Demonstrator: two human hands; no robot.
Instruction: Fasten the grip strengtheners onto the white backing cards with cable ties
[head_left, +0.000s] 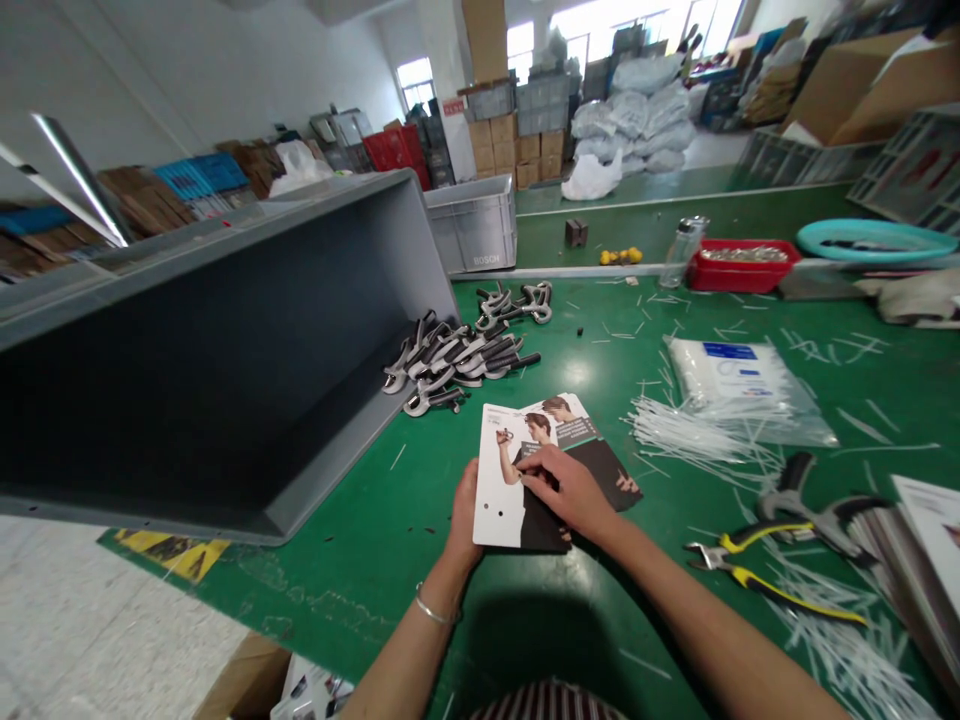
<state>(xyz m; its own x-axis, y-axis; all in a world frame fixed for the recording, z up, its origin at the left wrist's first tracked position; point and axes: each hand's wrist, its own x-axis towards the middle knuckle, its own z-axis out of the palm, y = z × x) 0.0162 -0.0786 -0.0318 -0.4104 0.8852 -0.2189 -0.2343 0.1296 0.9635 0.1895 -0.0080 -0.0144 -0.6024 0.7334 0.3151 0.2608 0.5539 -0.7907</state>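
A printed card (499,510) with a photo of a person and small punched holes is held by its left edge in my left hand (466,510). The left fingers are mostly hidden behind it. My right hand (566,488) lies over the card's right side, fingers bent and fingertips pressed on its face. Beneath and to the right, more printed cards (611,470) are fanned out, partly covered by the right hand. Beyond the cards lies a heap of grey and black hand grips (465,355), partly at the mouth of a tipped grey crate (360,260).
Yellow-handled cutters (780,580) and a hand grip (795,500) lie on the right, near a card stack (900,570). White cable ties (697,435) lie beside a plastic bag (735,385). Farther back are a red tray (742,270) and a glass bottle (682,255).
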